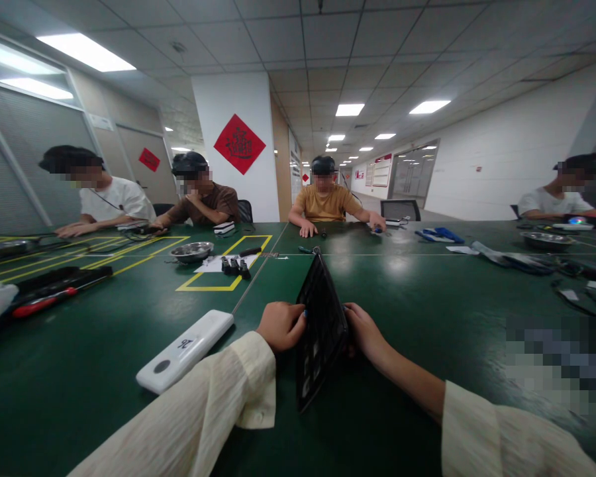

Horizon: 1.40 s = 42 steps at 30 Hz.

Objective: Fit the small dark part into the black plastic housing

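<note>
A flat black case [320, 338] stands tilted on its edge in front of me, seen nearly side-on; faint pale marks show on its left face. My left hand [281, 324] has its fingers curled, with the thumb against that face. At the thumb tip is a small blue spot that I cannot make out. From the other side, my right hand [365, 331] grips the case's right edge, its fingertips partly hidden behind it. Beside my left forearm lies a white power bank [186, 351] with a dark round spot and a number on it.
Beyond my left hand are a metal bowl [192, 252], small black parts [236, 267] and yellow tape [208, 288]. A red-handled tool [44, 303] lies far left. Blue cloth [440, 235] and another bowl [546, 240] are right. Several people sit around the green table [402, 298].
</note>
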Each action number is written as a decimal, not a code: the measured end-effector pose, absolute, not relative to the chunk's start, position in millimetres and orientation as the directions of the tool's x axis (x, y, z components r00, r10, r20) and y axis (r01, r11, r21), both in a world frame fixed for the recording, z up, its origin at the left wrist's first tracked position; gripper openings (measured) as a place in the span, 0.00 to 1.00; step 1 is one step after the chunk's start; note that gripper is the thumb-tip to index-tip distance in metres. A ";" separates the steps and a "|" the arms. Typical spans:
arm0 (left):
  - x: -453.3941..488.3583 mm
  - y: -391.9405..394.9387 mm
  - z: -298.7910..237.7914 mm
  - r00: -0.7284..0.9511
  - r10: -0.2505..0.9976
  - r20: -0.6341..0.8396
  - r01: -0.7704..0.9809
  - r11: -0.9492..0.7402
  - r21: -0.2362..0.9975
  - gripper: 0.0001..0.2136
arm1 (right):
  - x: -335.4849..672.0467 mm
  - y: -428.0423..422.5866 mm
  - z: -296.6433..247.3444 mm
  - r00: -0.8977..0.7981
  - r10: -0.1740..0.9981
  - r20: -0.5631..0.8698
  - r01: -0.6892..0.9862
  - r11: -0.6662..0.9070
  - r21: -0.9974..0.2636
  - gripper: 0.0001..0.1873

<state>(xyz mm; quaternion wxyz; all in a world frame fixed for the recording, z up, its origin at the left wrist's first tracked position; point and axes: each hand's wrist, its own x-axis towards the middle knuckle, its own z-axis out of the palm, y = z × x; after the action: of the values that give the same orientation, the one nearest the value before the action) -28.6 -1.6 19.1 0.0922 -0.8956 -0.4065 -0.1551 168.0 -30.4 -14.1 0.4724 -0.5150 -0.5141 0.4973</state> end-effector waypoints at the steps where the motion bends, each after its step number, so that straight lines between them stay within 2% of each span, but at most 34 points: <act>1: -29.1 -0.5 18.2 0.631 0.691 0.352 0.748 -0.663 -0.040 0.18 | 167.8 -30.2 -14.4 -0.023 0.999 -0.022 0.054 -0.021 -0.998 0.18; 5: -29.0 1.1 17.5 0.654 0.669 0.353 0.724 -0.689 -0.038 0.18 | 167.7 -29.7 -15.8 -0.022 1.000 -0.008 0.051 -0.007 -0.999 0.19; 10: -27.6 -1.6 19.7 0.624 0.704 0.340 0.755 -0.654 -0.032 0.21 | 168.4 -29.0 -17.2 -0.035 0.999 -0.004 0.050 -0.002 -0.999 0.18; 17: -27.7 -2.5 19.9 0.588 0.703 0.401 0.764 -0.645 0.011 0.15 | 168.6 -27.4 -18.6 -0.021 0.999 -0.024 0.062 -0.023 -0.998 0.16; 24: -27.9 -3.1 21.0 0.605 0.694 0.389 0.755 -0.655 -0.005 0.14 | 168.9 -29.7 -15.8 -0.034 0.999 -0.020 0.066 -0.018 -0.998 0.16; 35: -26.4 -1.7 20.0 0.608 0.709 0.356 0.762 -0.647 -0.013 0.20 | 167.7 -30.3 -13.4 -0.013 0.999 -0.038 0.058 -0.037 -0.998 0.16; 42: -28.6 -1.8 20.6 0.637 0.688 0.347 0.744 -0.666 -0.045 0.13 | 167.5 -31.7 -11.4 -0.013 0.999 -0.030 0.066 -0.030 -0.997 0.17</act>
<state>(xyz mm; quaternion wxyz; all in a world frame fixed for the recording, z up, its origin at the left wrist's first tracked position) -28.6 -1.8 20.6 0.0921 -0.9001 -0.3979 -0.1520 167.5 -31.7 -11.4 0.4722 -0.5201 -0.5121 0.4943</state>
